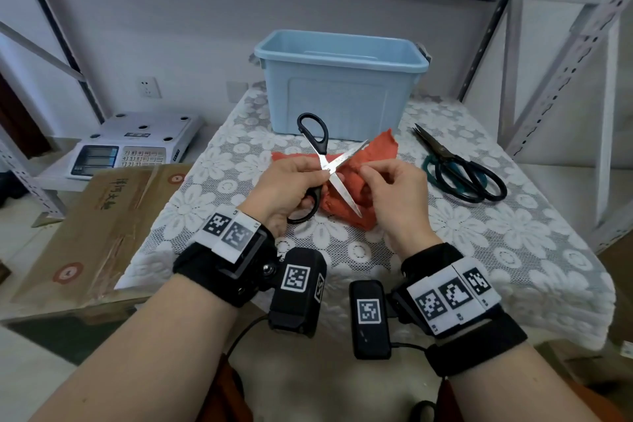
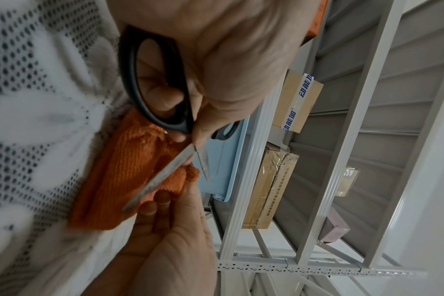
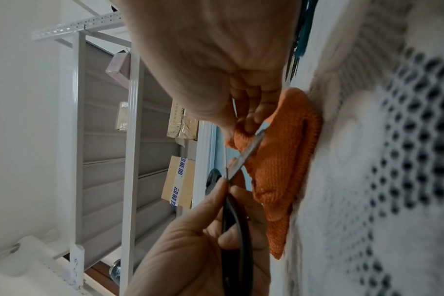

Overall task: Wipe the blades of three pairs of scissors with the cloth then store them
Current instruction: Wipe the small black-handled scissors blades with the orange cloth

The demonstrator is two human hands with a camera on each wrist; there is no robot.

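The left hand (image 1: 284, 187) has its fingers (image 2: 162, 96) curled through the lower loop of the black scissors (image 1: 323, 161), thumb pressed near the pivot, holding them above the tabletop (image 1: 513, 250) with the blades wide apart in an X. The right hand (image 1: 399, 195) pinches a fold of the orange cloth (image 1: 373, 161) between thumb and fingers (image 3: 251, 112), close against the upper blade; the cloth's remainder lies bunched on the lace cover under both hands. The lower blade points down toward the person, its tip over the cloth and just beside the right palm. Judging from this, wiping of this pair is under way and storing has not begun. The main risk is the bare edge: with the blades splayed, a stroke run toward the tip with too thin a fold could let skin meet steel, and the free lower blade could nick the right hand if the left grip twists. A loose hold on one loop could also let the blades swing shut on the cloth or a finger. Well to the right lies a second pair (image 1: 459, 169), dark blades and green-black handles, shut and untouched. Behind the cloth stands the blue bin (image 1: 340, 86), open-topped, the likely store; a third pair is not seen.
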